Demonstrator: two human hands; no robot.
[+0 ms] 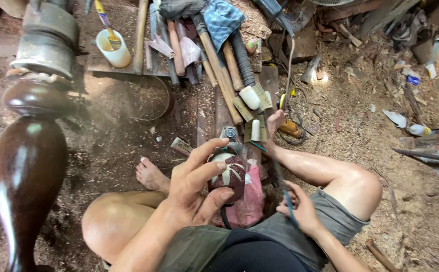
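The left hand (194, 186) is curled around a small round dark thing with a pale star shape (227, 174), near the middle. The right hand (300, 209) pinches a thin blue stick (289, 206) over the right knee. The dirt floor (370, 151) has sawdust. A shiny turned wooden post (25, 166) stands left, tools (219, 65) lie far.
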